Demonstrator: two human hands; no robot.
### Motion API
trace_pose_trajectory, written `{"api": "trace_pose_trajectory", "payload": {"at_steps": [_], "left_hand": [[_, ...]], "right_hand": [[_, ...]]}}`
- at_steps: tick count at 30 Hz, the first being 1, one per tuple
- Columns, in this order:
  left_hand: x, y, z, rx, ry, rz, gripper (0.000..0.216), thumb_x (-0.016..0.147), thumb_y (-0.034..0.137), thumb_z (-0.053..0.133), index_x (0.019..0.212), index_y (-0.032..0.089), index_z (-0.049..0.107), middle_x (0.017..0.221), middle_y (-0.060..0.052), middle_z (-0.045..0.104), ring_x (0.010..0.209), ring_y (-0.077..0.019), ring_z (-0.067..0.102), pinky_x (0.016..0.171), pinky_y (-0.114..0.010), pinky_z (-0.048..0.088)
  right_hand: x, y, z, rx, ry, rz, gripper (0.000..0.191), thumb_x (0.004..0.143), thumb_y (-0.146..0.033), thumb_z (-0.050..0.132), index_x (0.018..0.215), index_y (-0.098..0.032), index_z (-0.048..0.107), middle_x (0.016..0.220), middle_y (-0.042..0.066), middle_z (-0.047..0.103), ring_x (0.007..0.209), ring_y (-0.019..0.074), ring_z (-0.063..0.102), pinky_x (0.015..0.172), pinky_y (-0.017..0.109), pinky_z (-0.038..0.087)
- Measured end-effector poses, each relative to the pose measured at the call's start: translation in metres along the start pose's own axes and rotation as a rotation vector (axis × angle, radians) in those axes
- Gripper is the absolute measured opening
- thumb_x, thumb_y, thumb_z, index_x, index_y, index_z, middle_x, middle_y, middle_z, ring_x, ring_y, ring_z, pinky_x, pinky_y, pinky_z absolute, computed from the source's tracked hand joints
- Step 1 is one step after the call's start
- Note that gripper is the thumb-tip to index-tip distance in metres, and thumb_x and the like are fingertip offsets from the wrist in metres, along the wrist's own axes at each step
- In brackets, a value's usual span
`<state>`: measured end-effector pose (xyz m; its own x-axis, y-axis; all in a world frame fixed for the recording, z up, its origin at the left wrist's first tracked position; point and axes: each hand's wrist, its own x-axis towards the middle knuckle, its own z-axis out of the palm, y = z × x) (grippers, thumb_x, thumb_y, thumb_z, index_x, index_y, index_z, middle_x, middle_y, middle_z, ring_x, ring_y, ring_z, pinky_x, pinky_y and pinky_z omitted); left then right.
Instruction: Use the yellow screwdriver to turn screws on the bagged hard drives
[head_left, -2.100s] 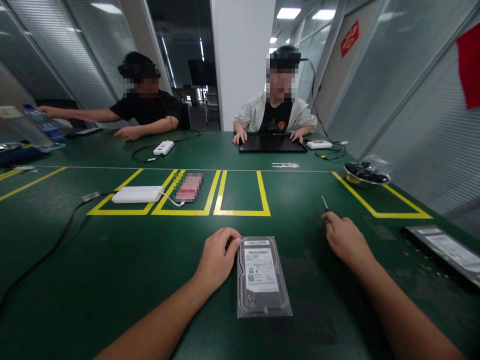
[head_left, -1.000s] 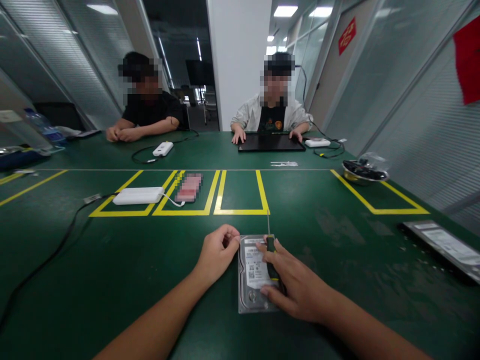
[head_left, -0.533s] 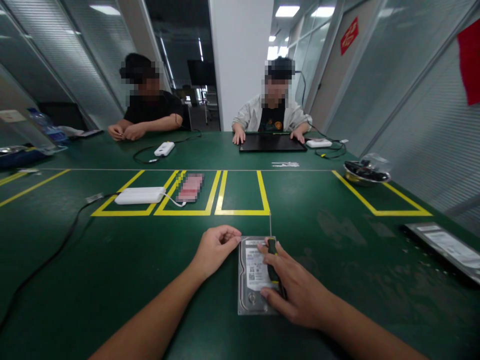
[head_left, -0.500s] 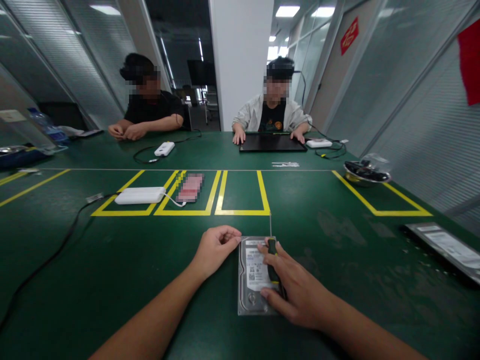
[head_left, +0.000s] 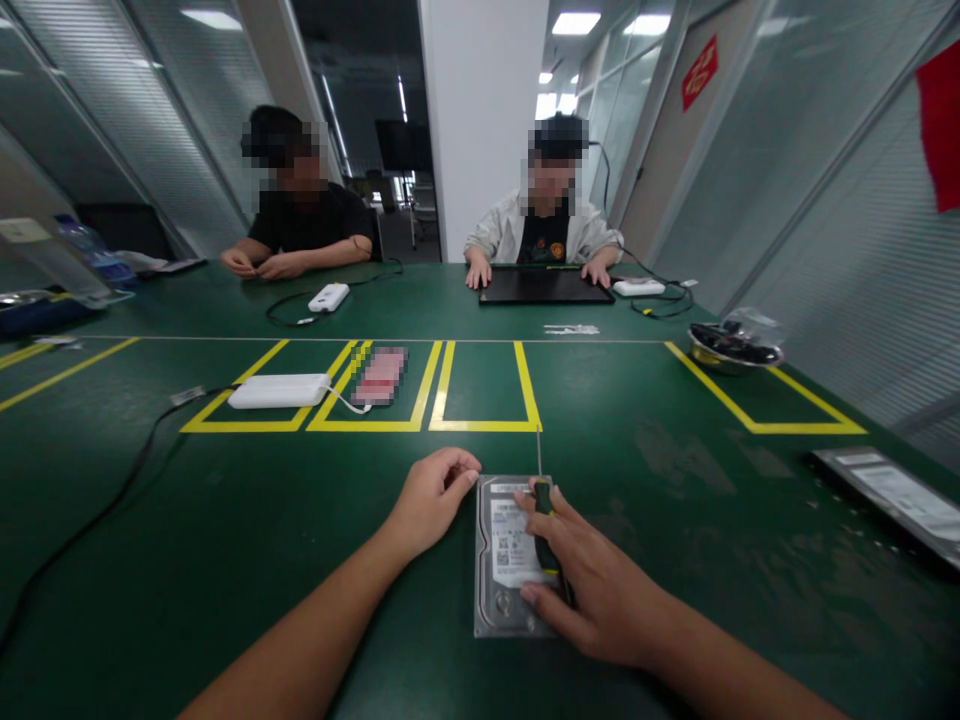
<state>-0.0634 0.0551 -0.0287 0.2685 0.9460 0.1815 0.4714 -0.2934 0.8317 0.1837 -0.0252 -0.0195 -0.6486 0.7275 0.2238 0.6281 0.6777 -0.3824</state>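
Note:
A hard drive (head_left: pixel 504 607) lies label up on the table in front of me. My right hand (head_left: pixel 589 575) rests over its right side, closed round a screwdriver (head_left: pixel 545 530) with a black and yellow handle. The thin metal shaft points away from me, past the drive's far edge. At the far left corner of the drive is my left hand (head_left: pixel 439 495), fingers curled in and thumb tip by the corner. Whatever sits between those fingertips, if anything, is too small to see. Part of the drive is covered by my right hand.
Another hard drive (head_left: pixel 896 500) lies at the right, with small bits beside it. Yellow tape frames mark the green table (head_left: pixel 247 540). A white power bank (head_left: pixel 279 391) and phone (head_left: pixel 380 376) lie ahead. A bowl (head_left: pixel 731 352) stands far right. Two people sit opposite, one at a black panel (head_left: pixel 546 285).
My left hand has shifted very slightly up and left at the drive's corner. The drive sits a touch nearer to me. My right hand keeps its hold on the screwdriver.

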Motion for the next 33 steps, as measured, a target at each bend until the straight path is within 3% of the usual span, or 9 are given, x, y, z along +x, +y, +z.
{"api": "trace_pose_trajectory", "payload": {"at_steps": [16,25,30,33], "left_hand": [[0.004,0.010,-0.002,0.076,-0.039,0.023,0.015,0.087,0.023,0.056,0.084,0.017,0.069,0.074,-0.001,0.065,0.066,-0.0150,0.057,0.061,-0.024,0.040],[0.003,0.008,-0.001,-0.037,-0.028,-0.035,0.012,0.084,0.026,0.059,0.082,0.016,0.065,0.070,0.000,0.063,0.063,-0.0142,0.057,0.058,-0.023,0.042],[0.003,0.008,-0.001,-0.026,-0.048,-0.028,0.013,0.085,0.025,0.057,0.081,0.016,0.065,0.069,0.000,0.061,0.063,-0.0140,0.056,0.058,-0.023,0.040],[0.003,0.007,-0.002,-0.021,-0.058,-0.036,0.013,0.085,0.025,0.057,0.082,0.016,0.065,0.071,0.000,0.063,0.064,-0.0145,0.056,0.058,-0.023,0.040]], "right_hand": [[0.001,0.000,-0.001,-0.019,-0.019,0.000,0.055,0.091,-0.037,0.053,0.138,-0.014,0.038,0.152,0.016,0.037,0.144,0.0373,0.026,0.112,0.062,0.035],[0.002,-0.001,-0.003,-0.017,0.014,-0.013,0.053,0.090,-0.036,0.055,0.136,-0.014,0.042,0.148,0.017,0.042,0.142,0.0360,0.031,0.112,0.061,0.035],[0.005,0.001,-0.002,-0.005,0.057,-0.023,0.043,0.091,-0.021,0.048,0.134,-0.017,0.042,0.145,0.013,0.047,0.141,0.0300,0.034,0.113,0.057,0.036],[0.008,0.008,-0.002,0.005,0.148,-0.044,0.047,0.087,-0.011,0.044,0.134,-0.017,0.041,0.139,0.013,0.052,0.137,0.0270,0.039,0.113,0.053,0.038]]}}
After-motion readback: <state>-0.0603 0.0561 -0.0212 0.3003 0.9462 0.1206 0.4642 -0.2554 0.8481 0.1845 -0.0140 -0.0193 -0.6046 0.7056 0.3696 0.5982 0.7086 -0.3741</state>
